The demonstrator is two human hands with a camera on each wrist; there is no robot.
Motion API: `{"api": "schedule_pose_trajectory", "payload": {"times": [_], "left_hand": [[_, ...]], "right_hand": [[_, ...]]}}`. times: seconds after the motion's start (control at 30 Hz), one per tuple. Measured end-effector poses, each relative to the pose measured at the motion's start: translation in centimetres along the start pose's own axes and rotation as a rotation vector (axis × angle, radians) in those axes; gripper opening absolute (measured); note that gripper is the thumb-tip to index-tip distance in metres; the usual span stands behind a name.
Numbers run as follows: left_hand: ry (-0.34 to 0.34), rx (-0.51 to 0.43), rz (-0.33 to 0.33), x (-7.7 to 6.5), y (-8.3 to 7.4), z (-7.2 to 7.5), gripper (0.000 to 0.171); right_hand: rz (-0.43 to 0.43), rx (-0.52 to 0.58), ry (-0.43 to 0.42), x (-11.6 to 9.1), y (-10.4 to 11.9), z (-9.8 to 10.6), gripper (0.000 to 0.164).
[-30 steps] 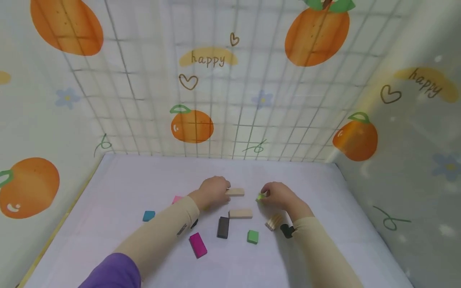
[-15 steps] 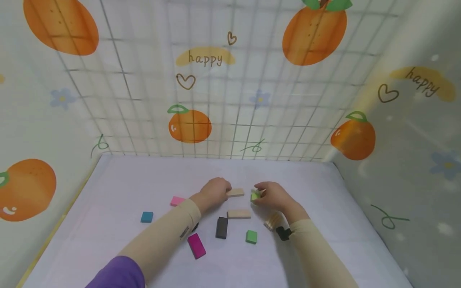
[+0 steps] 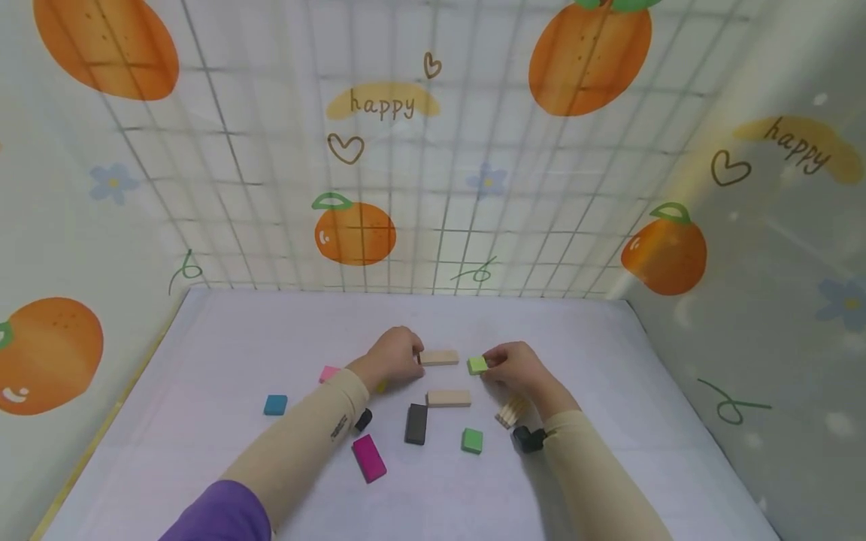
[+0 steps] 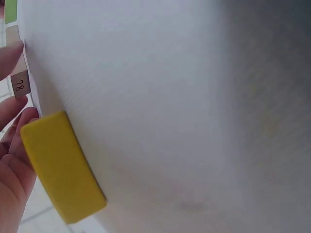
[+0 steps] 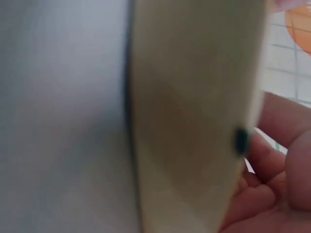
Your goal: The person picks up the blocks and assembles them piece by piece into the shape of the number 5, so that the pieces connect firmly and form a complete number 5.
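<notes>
My left hand pinches the left end of a plain wooden block lying at the back of the table. In the left wrist view the block's end, marked 78, lies between thumb and finger. Close beside that hand is a yellow block. My right hand pinches a light green block between thumb and fingers, just right of the wooden block's far end. In the right wrist view a blurred tan wooden piece covers much of the hand.
Nearer me lie another wooden block, a dark block, a green block and a magenta block. A striped wooden piece sits below my right hand. To the left are blue and pink blocks.
My right hand has brought the light green block left, closer to the wooden block. My left hand has shifted slightly left, baring more of the wooden block.
</notes>
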State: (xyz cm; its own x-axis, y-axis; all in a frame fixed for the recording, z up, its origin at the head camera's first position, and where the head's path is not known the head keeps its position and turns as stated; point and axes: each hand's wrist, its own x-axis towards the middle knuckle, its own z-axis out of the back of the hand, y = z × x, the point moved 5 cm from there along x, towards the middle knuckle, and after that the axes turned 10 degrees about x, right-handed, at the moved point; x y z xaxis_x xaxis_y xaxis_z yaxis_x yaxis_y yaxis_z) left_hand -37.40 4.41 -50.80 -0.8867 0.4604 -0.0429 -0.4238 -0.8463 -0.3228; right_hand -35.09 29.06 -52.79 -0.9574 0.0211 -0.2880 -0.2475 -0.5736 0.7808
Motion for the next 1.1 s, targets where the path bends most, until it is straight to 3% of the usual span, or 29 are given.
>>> {"api": "schedule_pose_trajectory", "payload": {"times": [0.3,0.53,0.83,1.1], "left_hand": [[0.004,0.018,0.009,-0.1,0.0,-0.1,0.03],[0.046,0.025,0.07,-0.3,0.8,0.2,0.036],[0.045,0.101,0.014,0.3,0.6,-0.3,0.028],[0.039,0.12,0.011,0.2,0.1,0.0,0.022]], "right_hand": [[-0.013,-0.019,-0.021,0.7,0.3,-0.2,0.034],[-0.026,-0.041,-0.014,0.9,0.4,-0.3,0.036],[-0.016,-0.105,-0.034,0.6,0.9,-0.3,0.038],[0.003,-0.147,-0.047,0.8,1.4,-0.8,0.037]]}}
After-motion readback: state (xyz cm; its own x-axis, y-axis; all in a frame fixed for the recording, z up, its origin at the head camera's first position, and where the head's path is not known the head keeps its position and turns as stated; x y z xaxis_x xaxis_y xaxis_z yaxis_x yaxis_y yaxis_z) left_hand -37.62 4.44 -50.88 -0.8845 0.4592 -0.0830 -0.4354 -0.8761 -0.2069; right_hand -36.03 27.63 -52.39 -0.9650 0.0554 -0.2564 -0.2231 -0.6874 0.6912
